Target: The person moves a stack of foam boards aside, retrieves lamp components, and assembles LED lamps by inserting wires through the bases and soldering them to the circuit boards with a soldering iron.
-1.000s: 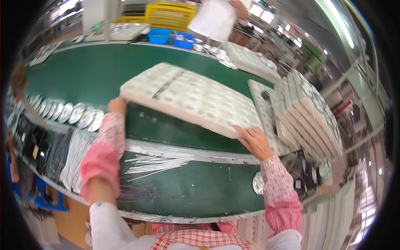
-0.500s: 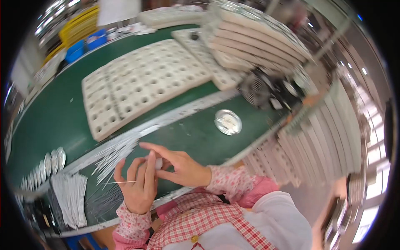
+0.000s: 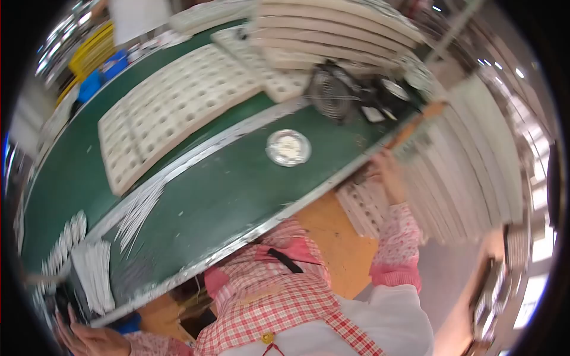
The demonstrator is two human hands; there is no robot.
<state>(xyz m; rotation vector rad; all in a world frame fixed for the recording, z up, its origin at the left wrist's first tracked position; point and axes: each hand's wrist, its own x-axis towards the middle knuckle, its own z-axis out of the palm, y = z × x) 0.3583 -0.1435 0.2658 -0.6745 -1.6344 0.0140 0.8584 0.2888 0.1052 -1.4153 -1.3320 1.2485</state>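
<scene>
My left hand [image 3: 92, 339] is low at the far left, beside the table's near left corner. Its fingers are stretched out next to some dark objects [image 3: 62, 299], and I see nothing held in it. My right hand [image 3: 389, 178] reaches past the table's right edge, at upright pale panels with holes [image 3: 362, 207]. Motion blurs its fingers, so whether they grip a panel is unclear. A bundle of thin white strips [image 3: 92, 276] lies near my left hand. More loose white strips [image 3: 141, 216] lie fanned out on the green table [image 3: 219, 196].
A round silvery dish [image 3: 288, 148] with pale pieces sits on the table. Behind it are a large pale perforated slab [image 3: 184, 101], a small black fan [image 3: 329, 92] and stacked slabs [image 3: 332, 29]. Several shiny round pieces [image 3: 71, 231] stand at the left. Upright panels [image 3: 463, 166] line the right.
My hands have parted from in front of my chest: the left went down and left, the right out to the panels. The small white thing between them is no longer visible there. The view has shifted.
</scene>
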